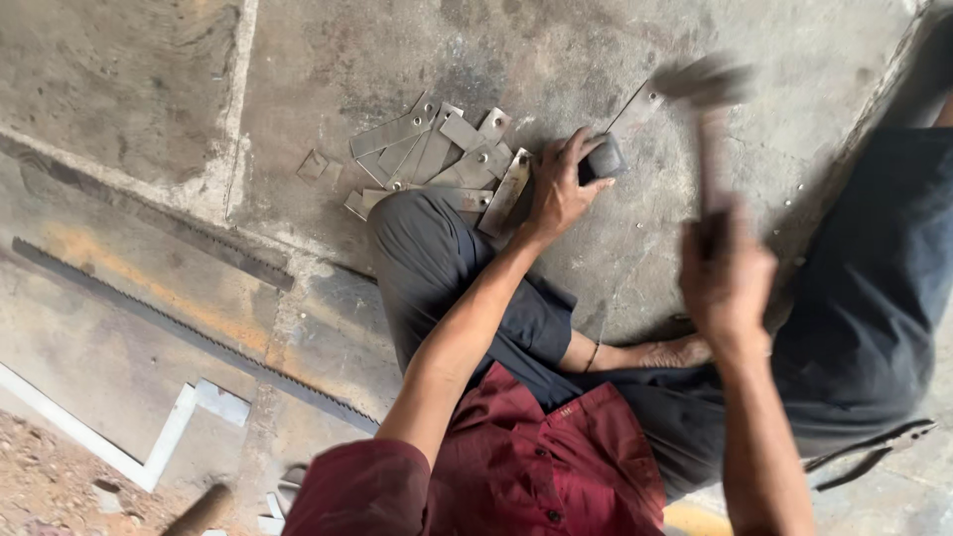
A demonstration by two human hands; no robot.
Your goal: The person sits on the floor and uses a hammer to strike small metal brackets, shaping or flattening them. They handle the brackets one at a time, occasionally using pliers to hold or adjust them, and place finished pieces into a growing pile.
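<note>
The left hand (561,189) pins a dark block (604,159) to the floor; the right hand (725,273) grips a blurred hammer (707,109), its head just right of the block.

Hammer (703,99) motion-blurred; dark block (606,159) half hidden.

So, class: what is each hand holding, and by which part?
The right hand grips a hammer low on its handle, with the head raised and blurred. The left hand presses on a small dark block on the floor, fingers over its top.
</note>
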